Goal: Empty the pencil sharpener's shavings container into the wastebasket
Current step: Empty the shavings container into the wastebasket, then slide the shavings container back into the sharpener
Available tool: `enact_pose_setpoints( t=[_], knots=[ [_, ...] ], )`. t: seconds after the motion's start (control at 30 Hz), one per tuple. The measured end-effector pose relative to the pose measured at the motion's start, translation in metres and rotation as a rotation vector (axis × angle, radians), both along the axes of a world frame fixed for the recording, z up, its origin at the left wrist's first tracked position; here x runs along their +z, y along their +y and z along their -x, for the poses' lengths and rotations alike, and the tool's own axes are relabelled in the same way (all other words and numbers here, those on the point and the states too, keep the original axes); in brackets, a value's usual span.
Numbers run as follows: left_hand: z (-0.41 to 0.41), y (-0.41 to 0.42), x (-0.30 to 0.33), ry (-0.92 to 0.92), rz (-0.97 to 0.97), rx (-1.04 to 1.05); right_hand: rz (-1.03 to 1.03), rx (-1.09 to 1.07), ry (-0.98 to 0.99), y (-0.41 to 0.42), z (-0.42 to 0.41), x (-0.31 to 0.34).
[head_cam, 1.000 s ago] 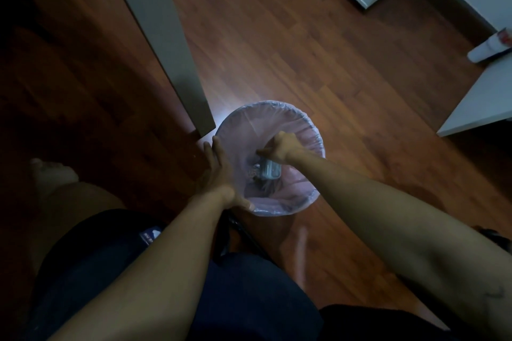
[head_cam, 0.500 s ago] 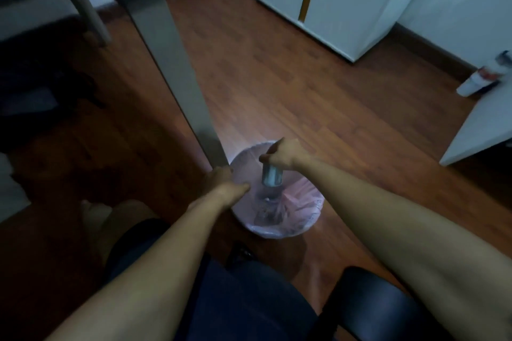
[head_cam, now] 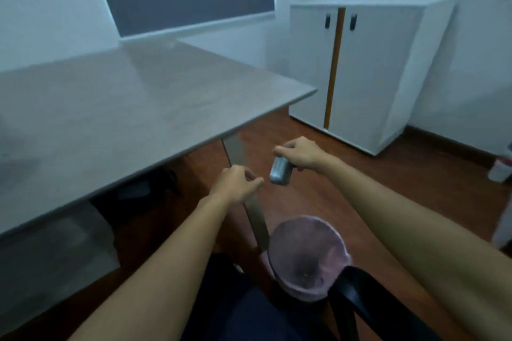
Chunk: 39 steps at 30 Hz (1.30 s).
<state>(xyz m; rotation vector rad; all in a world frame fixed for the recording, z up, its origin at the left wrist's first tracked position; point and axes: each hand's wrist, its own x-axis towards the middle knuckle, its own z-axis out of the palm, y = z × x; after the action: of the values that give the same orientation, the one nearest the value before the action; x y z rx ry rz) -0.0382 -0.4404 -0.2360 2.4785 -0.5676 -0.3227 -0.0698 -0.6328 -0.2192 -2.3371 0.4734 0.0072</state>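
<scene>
My right hand [head_cam: 300,153] grips the small clear shavings container [head_cam: 280,172] from above, holding it in the air beside the table's corner. My left hand [head_cam: 235,184] hovers just left of it with the fingers loosely curled and nothing in them. The wastebasket [head_cam: 309,255], lined with a pale pink bag, stands on the wooden floor well below both hands, next to the table leg. A few small specks lie at its bottom.
A grey table [head_cam: 116,108] fills the left, its metal leg [head_cam: 256,219] running down beside the wastebasket. A white two-door cabinet [head_cam: 368,72] stands at the back right. A black chair arm [head_cam: 368,296] is at the lower right, and a white bottle [head_cam: 500,169] at the right edge.
Both hands have risen out of the wastebasket to table height, the right still holding the container. The left hand let go of the rim. The view has tilted up from the floor.
</scene>
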Motion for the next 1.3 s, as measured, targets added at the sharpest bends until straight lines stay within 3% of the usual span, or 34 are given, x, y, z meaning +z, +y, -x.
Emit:
enact_pose_setpoints(
  t=[0.23,0.47,0.77,0.87,1.0,1.3],
  knots=[
    [0.006,0.088,0.118,-0.123,0.088,-0.008,-0.051,0.128,-0.152,0.063,-0.010,0.120],
    [-0.009,0.206,0.185,-0.287,0.112,0.207,-0.248,0.246,-0.348,0.167,-0.053,0.183],
    [-0.032,0.331,0.167,-0.592,0.080,0.787,-0.317,0.346,-0.445,0.294,-0.098,0.179],
    [-0.041,0.355,0.150,-0.527,0.119,0.922,-0.353,0.380,-0.440,0.320,-0.105,0.169],
    [-0.049,0.371,0.124,-0.365,0.230,0.922,-0.350,0.419,-0.424,0.347,-0.115,0.149],
    [-0.072,0.372,0.105,-0.398,0.486,0.956,-0.432,0.387,-0.375,0.371,-0.137,0.106]
  ],
)
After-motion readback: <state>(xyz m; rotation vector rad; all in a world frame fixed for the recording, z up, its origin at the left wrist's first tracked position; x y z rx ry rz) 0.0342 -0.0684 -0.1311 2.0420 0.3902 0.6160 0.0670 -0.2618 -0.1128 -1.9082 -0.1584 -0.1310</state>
